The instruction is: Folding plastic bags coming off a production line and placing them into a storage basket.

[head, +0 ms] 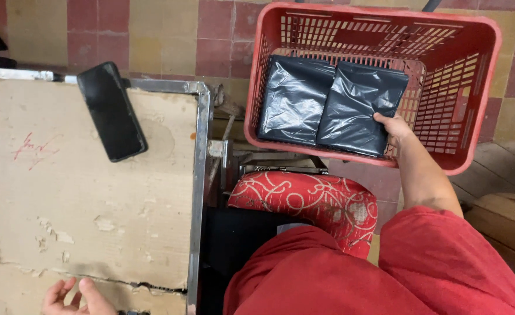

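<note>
Right hand [392, 127] grips the corner of a black plastic-wrapped package [359, 108] lying in a red slatted crate [479, 87], just beside a second black package [294, 99]. Left hand [74, 296] rests open on the worn table [65, 198], near a black phone [111, 111]. Red patterned cushion [310, 201] sits below the crate.

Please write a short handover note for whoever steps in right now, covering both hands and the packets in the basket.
Right hand: reaching into the red basket, fingers on the right black packet; grip unclear.
Left hand: open, resting on the worn table at its near edge.
Left black packet lies beside it in the basket, touching.
Done: two packets lie in the basket.
Left: cannot tell.
Black phone lies on the table.
</note>
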